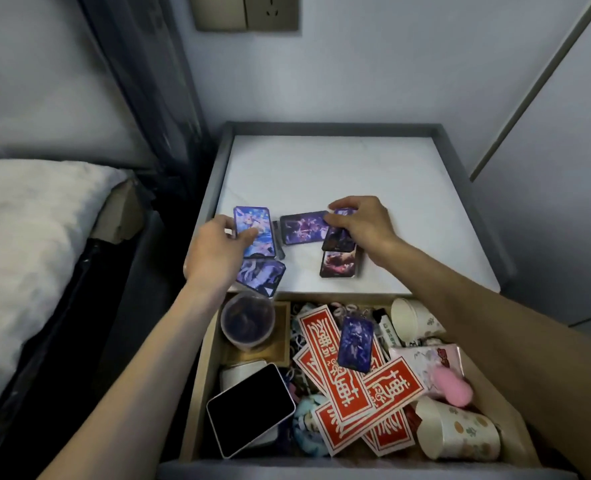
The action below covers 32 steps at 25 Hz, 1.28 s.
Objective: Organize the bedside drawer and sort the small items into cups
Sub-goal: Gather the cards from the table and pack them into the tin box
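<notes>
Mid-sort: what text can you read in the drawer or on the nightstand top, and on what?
No text reads cleanly enough to quote.
Red cards in the drawer: big white Chinese-style characters, stylised and turned, not surely readable.
White tube: green print, too blurred.
Pink packet: red marks, blurred.
Picture cards on the top: art only, no legible text.

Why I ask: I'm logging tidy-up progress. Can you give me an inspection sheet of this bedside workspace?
Surface: white nightstand top, grey rim.
Job's things: picture cards spread on top; another card in the open drawer; clear cup upright, two paper cups on their sides.
Clutter: red packets, dark-screened device, pink item in the drawer.
Grippers: left hand holds a blue card; right hand pinches a dark card.
Cables: nothing seen.
Surroundings: bed at left, wall socket above.
</notes>
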Tool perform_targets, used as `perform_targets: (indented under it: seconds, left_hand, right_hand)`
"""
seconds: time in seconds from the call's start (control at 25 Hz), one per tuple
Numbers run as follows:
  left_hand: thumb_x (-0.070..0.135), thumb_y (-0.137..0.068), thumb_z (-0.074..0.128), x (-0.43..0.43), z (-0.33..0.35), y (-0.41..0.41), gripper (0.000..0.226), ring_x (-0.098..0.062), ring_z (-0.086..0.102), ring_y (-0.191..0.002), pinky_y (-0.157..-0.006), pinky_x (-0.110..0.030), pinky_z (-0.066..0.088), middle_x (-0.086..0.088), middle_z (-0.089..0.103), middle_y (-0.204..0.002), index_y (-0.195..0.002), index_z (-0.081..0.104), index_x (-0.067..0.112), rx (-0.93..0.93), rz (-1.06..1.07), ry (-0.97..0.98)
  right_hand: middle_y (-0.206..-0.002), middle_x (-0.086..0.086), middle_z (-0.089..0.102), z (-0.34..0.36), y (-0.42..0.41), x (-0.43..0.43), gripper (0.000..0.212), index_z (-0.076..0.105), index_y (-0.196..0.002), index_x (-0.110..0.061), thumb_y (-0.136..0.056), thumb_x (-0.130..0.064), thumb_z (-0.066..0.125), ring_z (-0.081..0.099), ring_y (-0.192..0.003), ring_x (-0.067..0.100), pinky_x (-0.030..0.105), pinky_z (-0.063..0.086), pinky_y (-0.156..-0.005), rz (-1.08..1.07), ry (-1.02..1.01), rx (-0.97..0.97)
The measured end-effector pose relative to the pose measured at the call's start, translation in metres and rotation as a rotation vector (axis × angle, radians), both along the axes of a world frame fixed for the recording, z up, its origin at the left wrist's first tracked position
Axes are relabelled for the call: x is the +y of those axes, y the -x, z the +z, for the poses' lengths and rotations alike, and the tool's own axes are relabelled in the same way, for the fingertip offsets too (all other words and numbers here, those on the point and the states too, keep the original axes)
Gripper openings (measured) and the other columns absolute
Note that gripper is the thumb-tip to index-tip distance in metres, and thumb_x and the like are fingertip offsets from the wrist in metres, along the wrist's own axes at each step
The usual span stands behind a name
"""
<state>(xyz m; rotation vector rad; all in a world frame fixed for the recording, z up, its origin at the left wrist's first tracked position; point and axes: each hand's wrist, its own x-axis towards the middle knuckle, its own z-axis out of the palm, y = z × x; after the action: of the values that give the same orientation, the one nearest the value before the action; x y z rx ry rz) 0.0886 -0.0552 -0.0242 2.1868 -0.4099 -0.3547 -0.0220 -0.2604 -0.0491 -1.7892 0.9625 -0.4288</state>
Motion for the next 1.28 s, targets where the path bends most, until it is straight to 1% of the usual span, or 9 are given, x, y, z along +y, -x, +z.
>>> perform_targets:
  seconds: [0.16,0.28,0.4,0.48,0.6,0.72,0.88,1.08,1.28]
  left_hand:
    - [0.032,-0.094,0.064,-0.015,-0.01,0.002,0.014,-0.02,0.068,-0.086,-0.083,-0.042,0.057,-0.001,0.069,-0.099,-0.104,0.059,0.022,0.146,0.041,0.165]
    - [0.028,-0.097,0.06,-0.022,-0.007,0.012,0.041,-0.017,0.059,-0.097,-0.084,-0.032,0.049,-0.001,0.061,-0.115,-0.134,0.048,0.016,0.196,0.029,0.158]
    - [0.027,-0.093,0.061,-0.023,-0.005,0.023,0.053,-0.026,0.056,-0.115,-0.096,-0.041,0.047,-0.005,0.058,-0.127,-0.141,0.043,0.016,-0.044,-0.046,-0.019]
    - [0.023,-0.092,0.062,-0.016,0.001,0.038,0.044,-0.027,0.055,-0.116,-0.095,-0.043,0.047,-0.008,0.057,-0.13,-0.133,0.051,0.015,-0.292,-0.146,-0.089]
    - [0.022,-0.091,0.065,0.007,0.007,0.065,0.026,-0.016,0.063,-0.096,-0.082,-0.037,0.052,0.004,0.066,-0.108,-0.116,0.059,0.022,-0.446,-0.56,-0.112]
    - [0.033,-0.088,0.068,0.04,-0.003,0.087,0.044,-0.015,0.063,-0.105,-0.086,-0.035,0.052,0.007,0.065,-0.119,-0.128,0.051,0.03,-0.41,-1.01,-0.49]
    - [0.02,-0.091,0.063,0.053,-0.032,0.105,0.061,-0.024,0.05,-0.129,-0.1,-0.039,0.047,-0.003,0.048,-0.146,-0.147,0.039,0.027,-0.367,-1.266,-0.81]
    - [0.016,-0.082,0.075,0.043,-0.047,0.098,0.079,-0.027,0.047,-0.132,-0.102,-0.04,0.045,-0.003,0.042,-0.15,-0.149,0.035,0.027,-0.232,-1.258,-0.936]
    - [0.014,-0.074,0.082,0.043,-0.052,0.099,0.101,-0.027,0.042,-0.135,-0.102,-0.041,0.046,0.0,0.023,-0.16,-0.154,0.021,0.028,-0.215,-1.268,-0.951]
  right_hand:
    - [-0.14,0.008,0.046,0.008,0.009,0.005,0.046,0.057,-0.135,-0.018,-0.093,-0.035,0.066,0.043,-0.129,0.023,0.028,0.041,-0.096,0.164,0.527,0.254]
    - [-0.126,0.004,0.054,0.017,0.057,0.031,0.032,0.062,-0.125,-0.016,-0.095,-0.025,0.064,0.052,-0.114,0.017,0.025,0.046,-0.091,0.207,0.704,0.085]
    - [-0.105,-0.002,0.069,0.003,0.118,0.073,0.021,0.069,-0.111,-0.017,-0.091,-0.022,0.064,0.065,-0.091,0.009,0.028,0.057,-0.08,0.692,0.865,0.03]
    - [-0.122,-0.001,0.064,-0.027,0.135,0.083,0.04,0.061,-0.127,-0.022,-0.089,-0.034,0.066,0.061,-0.112,0.014,0.032,0.054,-0.09,0.949,0.903,0.339]
    - [-0.147,0.0,0.039,-0.062,0.13,0.071,0.087,0.035,-0.147,-0.023,-0.076,-0.055,0.074,0.033,-0.138,0.02,0.04,0.038,-0.11,0.734,0.718,0.68]
    - [-0.144,0.0,0.043,-0.076,0.122,0.064,0.097,0.036,-0.146,-0.023,-0.067,-0.058,0.08,0.036,-0.134,0.021,0.04,0.036,-0.11,0.638,0.738,0.687]
    - [-0.145,-0.001,0.043,-0.067,0.126,0.076,0.091,0.038,-0.145,-0.021,-0.069,-0.042,0.085,0.039,-0.135,0.02,0.04,0.035,-0.111,0.564,0.742,0.568]
    - [-0.127,-0.001,0.06,-0.018,0.139,0.089,0.043,0.055,-0.133,-0.02,-0.092,-0.023,0.066,0.061,-0.112,0.016,0.032,0.054,-0.094,0.601,0.65,0.314]
    - [-0.107,-0.001,0.068,0.028,0.101,0.057,0.034,0.061,-0.122,-0.022,-0.09,-0.026,0.069,0.065,-0.085,0.002,0.014,0.053,-0.069,0.233,0.367,0.049]
